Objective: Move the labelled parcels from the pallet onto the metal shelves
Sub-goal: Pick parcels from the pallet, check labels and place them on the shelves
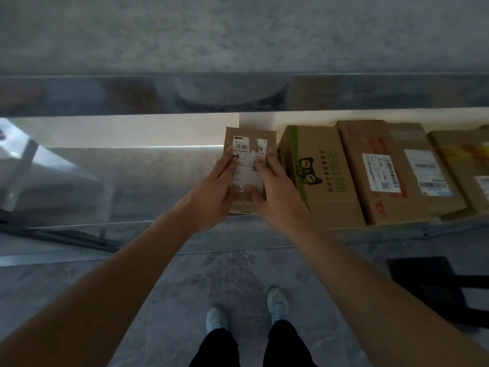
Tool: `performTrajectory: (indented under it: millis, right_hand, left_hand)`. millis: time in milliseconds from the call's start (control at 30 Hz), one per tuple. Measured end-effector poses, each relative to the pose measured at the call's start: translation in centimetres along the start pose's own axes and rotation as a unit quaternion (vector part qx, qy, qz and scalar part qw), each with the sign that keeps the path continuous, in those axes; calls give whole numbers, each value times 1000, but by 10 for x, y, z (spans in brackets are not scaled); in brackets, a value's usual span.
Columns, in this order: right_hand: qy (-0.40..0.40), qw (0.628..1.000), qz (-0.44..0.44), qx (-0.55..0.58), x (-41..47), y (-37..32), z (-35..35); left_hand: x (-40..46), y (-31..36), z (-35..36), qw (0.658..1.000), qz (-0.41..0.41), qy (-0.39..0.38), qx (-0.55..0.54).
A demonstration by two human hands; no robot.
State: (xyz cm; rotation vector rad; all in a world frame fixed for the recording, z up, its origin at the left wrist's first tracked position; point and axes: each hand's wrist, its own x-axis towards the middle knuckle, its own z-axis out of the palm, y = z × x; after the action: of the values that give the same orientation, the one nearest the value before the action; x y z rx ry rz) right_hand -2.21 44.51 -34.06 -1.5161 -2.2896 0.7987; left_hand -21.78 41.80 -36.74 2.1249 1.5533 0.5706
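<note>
both hands lie on a small brown parcel [250, 165] with a torn white label, which sits on the metal shelf [148, 181] just past centre toward 12 o'clock. the left hand [211, 192] has its fingers straight along the parcel's 9 o'clock side; the right hand [277, 197] has its fingers flat on the 3 o'clock side, with the thumb on top near the front edge. just beside it at 3 o'clock is a carton with green print [320, 176], then more labelled cartons [383, 170]. pale shoes [276, 304] stand on the grey floor at 6 o'clock.
</note>
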Motion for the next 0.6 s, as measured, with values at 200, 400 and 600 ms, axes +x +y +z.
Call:
performTrajectory:
  millis: [200, 400, 600]
  right_hand:
    - [49, 998, -10, -36, -26, -25, -21]
    - [78, 996, 0, -39, -68, -49, -41]
    - [111, 992, 27, -58, -108, -64, -67]
  left_hand:
    - [-15, 27, -27, 999, 30, 15, 19]
    - [-36, 63, -44, 998, 55, 14, 32]
    - [-45, 105, -56, 996, 75, 18, 53]
